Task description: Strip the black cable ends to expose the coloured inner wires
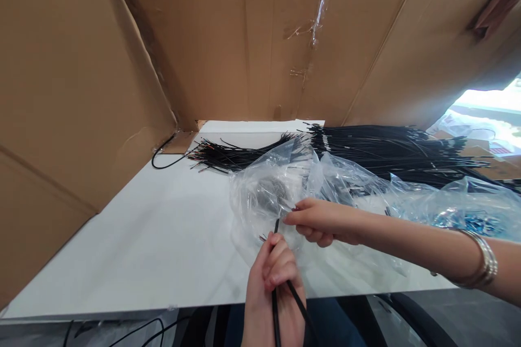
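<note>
At the front edge of the table, my left hand (279,268) is closed around a black cable (275,317). One cable end points up past my fingers, thin wire ends stick out on their left, and two lengths hang down below. My right hand (315,222) comes in from the right with thumb and forefinger pinched, close to the upright cable end. Whatever lies between those fingertips is too small to make out. Just beyond both hands lies a clear plastic bag (246,190) with a dark mass of small pieces (271,194) inside.
Bundles of black cables (378,146) lie along the back, with a smaller bundle (234,156) left of them. Another plastic bag (484,222) on the right holds small blue pieces. Cardboard walls (211,49) enclose the white table (163,249) at left and back.
</note>
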The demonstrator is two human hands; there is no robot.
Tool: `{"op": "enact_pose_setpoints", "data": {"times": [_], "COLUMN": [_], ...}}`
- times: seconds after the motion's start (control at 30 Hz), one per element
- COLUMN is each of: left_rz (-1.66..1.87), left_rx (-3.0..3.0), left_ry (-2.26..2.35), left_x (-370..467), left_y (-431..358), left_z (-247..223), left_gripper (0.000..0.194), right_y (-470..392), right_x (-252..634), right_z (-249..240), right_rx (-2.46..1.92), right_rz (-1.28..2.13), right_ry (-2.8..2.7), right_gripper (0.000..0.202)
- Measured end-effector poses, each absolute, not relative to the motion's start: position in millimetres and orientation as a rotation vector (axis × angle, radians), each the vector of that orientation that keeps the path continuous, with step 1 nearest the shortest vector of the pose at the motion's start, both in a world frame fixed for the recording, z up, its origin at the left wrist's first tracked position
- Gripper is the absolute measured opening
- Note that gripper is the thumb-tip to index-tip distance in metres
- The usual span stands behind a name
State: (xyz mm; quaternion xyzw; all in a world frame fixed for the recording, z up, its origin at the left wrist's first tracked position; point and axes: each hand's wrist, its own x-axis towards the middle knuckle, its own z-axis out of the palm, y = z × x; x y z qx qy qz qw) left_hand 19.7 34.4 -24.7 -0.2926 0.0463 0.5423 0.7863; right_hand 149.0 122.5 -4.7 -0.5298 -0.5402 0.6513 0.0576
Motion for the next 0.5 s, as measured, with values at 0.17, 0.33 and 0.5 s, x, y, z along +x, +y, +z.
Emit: {"op": "enact_pose_setpoints", "data": {"times": [0.17, 0.33, 0.5], "left_rz": [1.135, 1.109, 1.028], "left_rx": [-0.608, -0.587, -0.471], "left_ry": [0.125, 0.172, 0.333], "left_x": [17, 18, 7], "left_y": [32, 26, 11], "left_z": [-28, -27, -23], "left_gripper": [0.034, 0.032, 0.038], "right_y": [121, 102, 83], "right_x": [167, 186, 210], "right_z": [5, 15, 12], "right_rx": [-1.682, -1.629, -1.553], "right_rz": [1.552, 1.271, 1.174], "right_ry": [-1.851, -2.021, -2.145], "right_gripper": [0.027, 0.004, 0.013]}}
